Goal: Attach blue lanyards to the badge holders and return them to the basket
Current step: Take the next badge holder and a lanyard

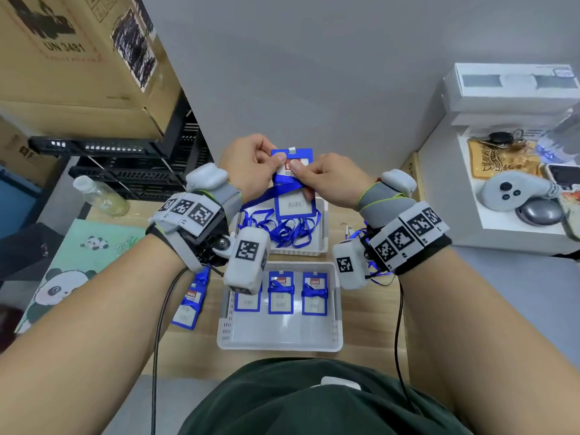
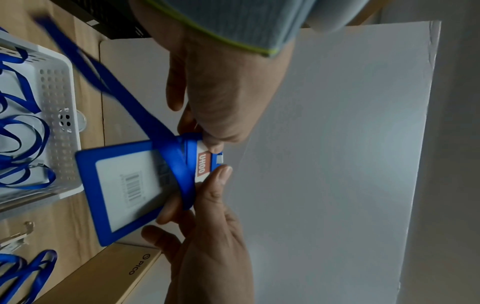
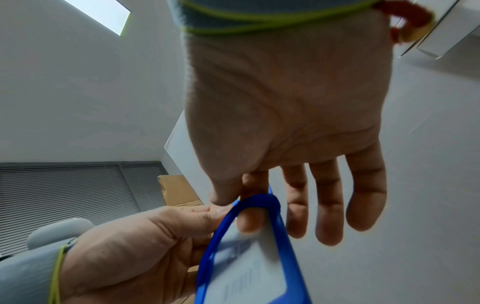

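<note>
Both hands hold one blue badge holder (image 1: 295, 204) upright above the far basket (image 1: 320, 246). My left hand (image 1: 266, 158) pinches its top left corner, thumb on the front. My right hand (image 1: 309, 171) pinches its top right, with the fingers behind it. A blue lanyard (image 1: 282, 187) is wound across the holder's middle, its tail trailing down left. In the left wrist view the holder (image 2: 122, 189) shows a barcode card, and the strap (image 2: 179, 170) crosses it. The right wrist view shows the holder (image 3: 249, 273) from below. The near basket (image 1: 279, 344) holds three wrapped badge holders (image 1: 281, 293).
Loose blue lanyards (image 1: 284, 232) lie in the far basket. One wrapped badge holder (image 1: 188, 306) lies on the table left of the near basket, beside a panda mat (image 1: 72, 268). A plastic bottle (image 1: 100, 196) and black crates (image 1: 141, 174) stand at left; a white shelf (image 1: 470, 221) at right.
</note>
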Demonstrator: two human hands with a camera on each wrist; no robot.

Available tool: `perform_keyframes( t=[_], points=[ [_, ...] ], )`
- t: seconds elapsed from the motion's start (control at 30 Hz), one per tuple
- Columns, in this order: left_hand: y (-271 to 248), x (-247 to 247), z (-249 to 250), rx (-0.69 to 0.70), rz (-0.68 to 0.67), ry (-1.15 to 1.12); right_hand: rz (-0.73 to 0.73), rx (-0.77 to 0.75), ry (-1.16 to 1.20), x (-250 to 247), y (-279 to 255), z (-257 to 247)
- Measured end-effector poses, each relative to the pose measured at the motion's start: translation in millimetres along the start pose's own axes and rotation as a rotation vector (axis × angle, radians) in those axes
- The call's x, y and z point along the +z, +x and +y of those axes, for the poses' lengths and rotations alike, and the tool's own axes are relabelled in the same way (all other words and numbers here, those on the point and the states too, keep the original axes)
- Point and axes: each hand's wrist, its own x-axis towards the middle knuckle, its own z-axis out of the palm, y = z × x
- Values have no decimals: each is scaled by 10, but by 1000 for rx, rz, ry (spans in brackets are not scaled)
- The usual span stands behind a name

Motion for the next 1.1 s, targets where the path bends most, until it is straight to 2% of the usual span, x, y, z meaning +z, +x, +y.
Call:
perform_keyframes(
  t=[0.17,0.27,0.33,0.5,0.6,0.7,0.77,0.9,1.0,1.1],
  points=[
    [-1,5,-37,-30,21,40,-45,-23,40,85,57,49],
    [4,17,-31,-67,4,-18,-45,-167,164,174,107,74],
    [12,12,-7,-60,6,-38,-48,-193,221,232,116,68],
    [104,-113,-50,-52,103,-31,-99,18,118,216,107,190],
    [156,-191,-136,-72,104,-62,-172,144,-10,118,7,266],
    [152,-227,-152,-42,3,-112,-252,225,-59,61,-59,347],
    [129,-229,-128,1,-100,-84,-233,208,-18,61,-49,381],
    [62,-169,-36,88,-300,-71,-57,125,380,59,-2,288],
    [39,-147,8,105,-411,-57,-118,22,534,75,27,212],
    [34,-169,17,118,-454,-47,-184,33,615,131,48,206]
  ],
)
